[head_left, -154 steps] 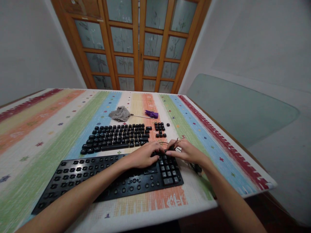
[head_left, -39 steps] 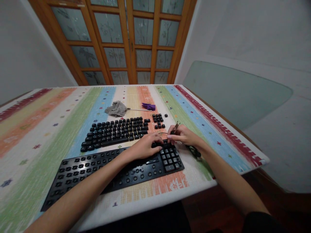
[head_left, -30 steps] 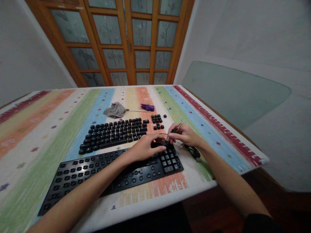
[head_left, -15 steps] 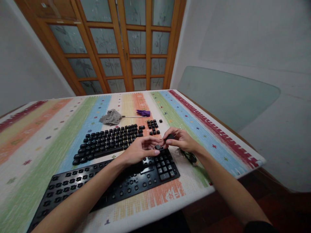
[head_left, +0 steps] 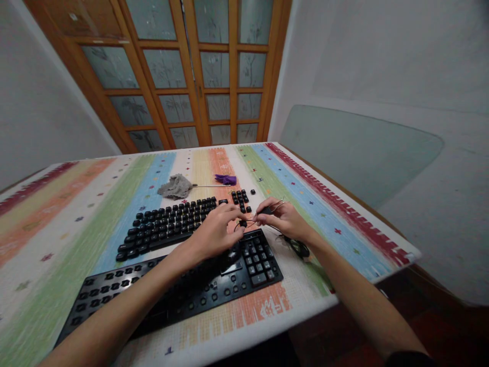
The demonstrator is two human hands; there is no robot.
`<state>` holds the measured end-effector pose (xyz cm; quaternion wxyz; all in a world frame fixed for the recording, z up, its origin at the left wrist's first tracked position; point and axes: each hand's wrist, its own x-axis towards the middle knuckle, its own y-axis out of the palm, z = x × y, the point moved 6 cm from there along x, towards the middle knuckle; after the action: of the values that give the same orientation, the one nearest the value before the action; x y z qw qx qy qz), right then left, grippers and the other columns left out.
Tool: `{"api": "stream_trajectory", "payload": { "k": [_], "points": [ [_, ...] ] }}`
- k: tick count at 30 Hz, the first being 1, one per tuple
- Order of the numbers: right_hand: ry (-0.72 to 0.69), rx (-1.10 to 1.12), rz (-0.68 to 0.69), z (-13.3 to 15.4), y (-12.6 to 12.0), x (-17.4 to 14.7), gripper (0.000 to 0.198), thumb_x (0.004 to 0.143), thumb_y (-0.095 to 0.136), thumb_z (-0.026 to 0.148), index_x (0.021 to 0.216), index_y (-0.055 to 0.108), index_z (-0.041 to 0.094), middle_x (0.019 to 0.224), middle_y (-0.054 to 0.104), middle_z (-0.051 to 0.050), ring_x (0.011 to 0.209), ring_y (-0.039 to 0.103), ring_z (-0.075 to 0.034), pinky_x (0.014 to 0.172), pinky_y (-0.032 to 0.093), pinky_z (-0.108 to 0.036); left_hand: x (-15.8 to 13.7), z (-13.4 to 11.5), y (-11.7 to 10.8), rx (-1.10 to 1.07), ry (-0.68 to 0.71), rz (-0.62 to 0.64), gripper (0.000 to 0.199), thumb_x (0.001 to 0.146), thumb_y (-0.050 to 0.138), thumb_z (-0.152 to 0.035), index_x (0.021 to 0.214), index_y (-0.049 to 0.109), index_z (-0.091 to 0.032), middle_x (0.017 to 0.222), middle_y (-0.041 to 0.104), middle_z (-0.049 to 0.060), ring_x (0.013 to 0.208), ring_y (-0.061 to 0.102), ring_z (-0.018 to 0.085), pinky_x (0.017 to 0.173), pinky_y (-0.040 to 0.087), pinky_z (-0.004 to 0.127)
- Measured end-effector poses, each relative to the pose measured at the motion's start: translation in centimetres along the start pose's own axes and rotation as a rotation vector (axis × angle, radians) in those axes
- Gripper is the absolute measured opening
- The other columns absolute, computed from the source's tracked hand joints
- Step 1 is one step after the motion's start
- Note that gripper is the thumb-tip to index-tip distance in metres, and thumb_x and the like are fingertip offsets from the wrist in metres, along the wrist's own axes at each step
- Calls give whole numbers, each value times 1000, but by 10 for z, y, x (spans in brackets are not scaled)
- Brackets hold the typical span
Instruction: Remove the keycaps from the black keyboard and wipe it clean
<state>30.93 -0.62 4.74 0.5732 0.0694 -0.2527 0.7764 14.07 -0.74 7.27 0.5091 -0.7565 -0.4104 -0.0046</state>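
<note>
1 keycap (head_left: 243, 223) sits in left hand (head_left: 214, 232); keyboard (head_left: 191, 290) holds numpad keys (head_left: 259, 267).

Keyboard (head_left: 198, 288) glossy plastic; rag (head_left: 175, 187) rough, matt cloth

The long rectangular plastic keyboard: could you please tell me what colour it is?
The keyboard is black, best seen in the head view.

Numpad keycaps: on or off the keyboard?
Mostly on: numpad keycaps fill the right end of the keyboard, while bare sockets show farther left.
</note>
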Motion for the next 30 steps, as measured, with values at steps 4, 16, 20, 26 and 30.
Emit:
{"api": "stream_trajectory", "payload": {
  "k": [4, 16, 20, 26, 30],
  "points": [
    [-23, -129, -34, 4, -7, 1, 29, 89, 67, 45, 91, 64, 16, 79, 70, -4, 70, 68, -17, 68, 55, -29, 19, 10, 1, 69, -16, 42, 17, 77, 60, -14, 91, 70, -18, 86, 70, 4, 79, 63, 18, 77, 51, 32],
    [-53, -179, 89, 8, -14, -3, 19, 91, 66, 36, 90, 65, 16, 79, 71, -3, 72, 67, -15, 69, 53, -28, 118, 71, 43, 137, -53, 32, 21, 79, 64, -15, 98, 72, -15, 92, 74, 7, 87, 66, 21, 85, 51, 36],
    [-83, -208, 122, 9, -6, -4, 18, 90, 66, 35, 91, 67, 17, 82, 72, -3, 75, 67, -15, 71, 54, -28, 134, 87, 68, 157, -63, 60, 19, 81, 62, -14, 96, 73, -15, 100, 74, 9, 96, 65, 24, 93, 49, 38],
    [-119, -216, 141, 11, -1, -5, 16, 90, 66, 34, 93, 67, 18, 83, 72, -3, 74, 67, -15, 72, 54, -28, 143, 98, 89, 201, -97, 88, 19, 81, 62, -16, 97, 73, -15, 104, 70, 10, 105, 58, 27, 98, 45, 40],
    [-146, -205, 152, 13, 2, -6, 16, 91, 66, 33, 94, 68, 17, 85, 73, -3, 76, 68, -15, 72, 54, -28, 147, 105, 97, 246, -140, 104, 17, 81, 64, -19, 94, 74, -17, 104, 68, 11, 107, 55, 29, 98, 42, 43]
  ]
}}
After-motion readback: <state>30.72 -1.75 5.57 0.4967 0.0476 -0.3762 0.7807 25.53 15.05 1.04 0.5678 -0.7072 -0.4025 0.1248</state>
